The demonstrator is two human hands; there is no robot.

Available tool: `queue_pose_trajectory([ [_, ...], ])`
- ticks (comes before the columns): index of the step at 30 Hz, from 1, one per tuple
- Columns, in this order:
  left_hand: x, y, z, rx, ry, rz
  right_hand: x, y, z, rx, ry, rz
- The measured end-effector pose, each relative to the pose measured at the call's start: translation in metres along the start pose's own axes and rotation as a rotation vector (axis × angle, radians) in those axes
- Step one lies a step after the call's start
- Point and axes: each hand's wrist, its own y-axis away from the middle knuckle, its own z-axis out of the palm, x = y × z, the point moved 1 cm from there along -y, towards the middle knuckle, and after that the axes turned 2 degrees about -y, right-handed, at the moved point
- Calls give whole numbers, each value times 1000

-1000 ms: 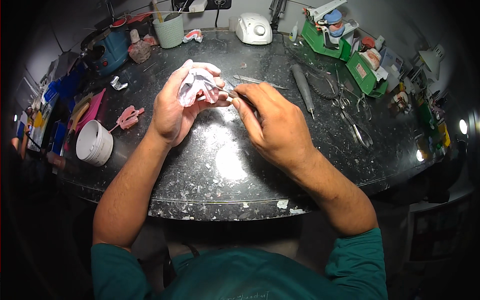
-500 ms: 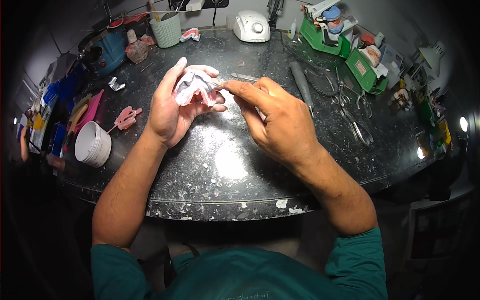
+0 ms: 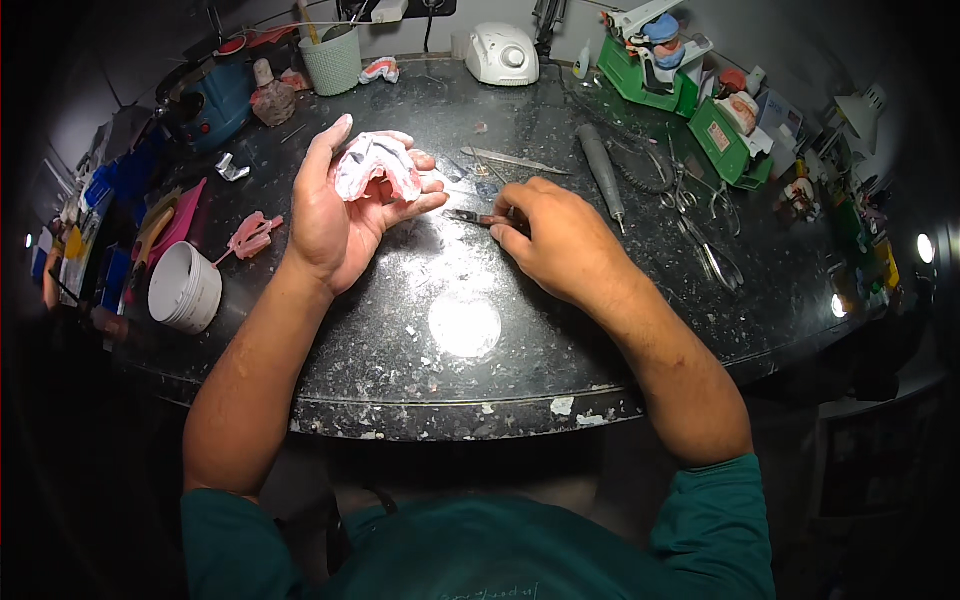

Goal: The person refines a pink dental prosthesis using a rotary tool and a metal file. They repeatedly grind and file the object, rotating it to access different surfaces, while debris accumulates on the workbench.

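In my left hand [image 3: 335, 215], palm up and fingers curled round it, rests a horseshoe-shaped dental piece [image 3: 372, 165], white and grey with pink along its near edge. My right hand [image 3: 555, 240] is low over the bench to the right of it, thumb and fingers pinching the brownish handle of a small tool with a dark, flat end [image 3: 465, 215]. That end points left, toward my left fingertips. I cannot make out whether it is a brush or a blade. Beyond my right hand lies a slim metal instrument [image 3: 515, 160].
A grey handpiece [image 3: 600, 175], pliers [image 3: 710, 255] and a white control unit [image 3: 503, 55] are on the dark bench [image 3: 400, 345]. Green boxes [image 3: 730, 145] hold dental models at the right. Leftward are a white tub [image 3: 186, 290], pink scrap [image 3: 255, 235] and a blue machine [image 3: 210, 105].
My right hand has moved away from the dental piece and down toward the bench, with the small tool now showing. My left hand has shifted slightly left and turned the piece a little.
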Motion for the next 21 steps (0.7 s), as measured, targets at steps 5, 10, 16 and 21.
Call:
queue_pose_trajectory([
  [5,3,4,1,-88,-509,109,34,-16,-30,225,96,230],
  [10,10,18,22,-216,-1563,775,80,-19,-59,38,278,659],
  [16,-4,17,23,-231,-831,196,119,-26,-45,36,-280,670],
  [21,-13,8,6,-63,-328,-118,86,-34,-39,191,-1611,324],
])
